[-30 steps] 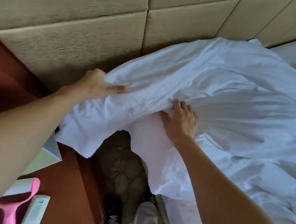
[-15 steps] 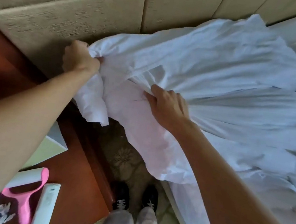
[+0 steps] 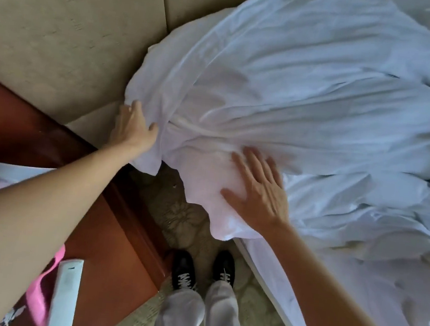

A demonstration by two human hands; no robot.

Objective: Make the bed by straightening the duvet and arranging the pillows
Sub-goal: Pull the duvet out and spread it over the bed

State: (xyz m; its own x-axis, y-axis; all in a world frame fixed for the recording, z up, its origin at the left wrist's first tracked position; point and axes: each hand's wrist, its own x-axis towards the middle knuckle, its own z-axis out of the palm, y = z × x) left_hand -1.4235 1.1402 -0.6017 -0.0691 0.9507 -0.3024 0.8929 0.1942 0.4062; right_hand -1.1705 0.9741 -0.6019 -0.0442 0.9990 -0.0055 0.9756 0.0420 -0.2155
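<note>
The white duvet (image 3: 308, 98) is seen bunched and creased over the bed, its near corner hanging off the mattress edge toward the floor. The right hand (image 3: 258, 191) is laid flat on that corner, palm down, with the fingers (image 3: 251, 164) straight and spread wide; nothing is gripped by them. Radiating folds of cloth are gathered just beyond the fingertips, and the loose hem is draped below the heel of the hand.

The left hand (image 3: 132, 127) is set against the duvet's outer edge, where the cloth meets the padded beige headboard (image 3: 71, 31). Its fingers are extended and fairly close together, with the thumb (image 3: 152, 127) pressed to the fabric; whether any cloth is pinched behind the fingers cannot be told. The headboard panels are found directly beyond these fingertips.

Below the left wrist a reddish wooden bedside table (image 3: 115, 245) is seen, on which a white remote (image 3: 64, 295) and a pink item (image 3: 40, 296) are lying, partly hidden by the forearm. Between the two forearms, a patterned carpet (image 3: 184, 220) and black shoes (image 3: 184, 268) with white laces are visible. No pillow can be clearly made out among the white bedding
</note>
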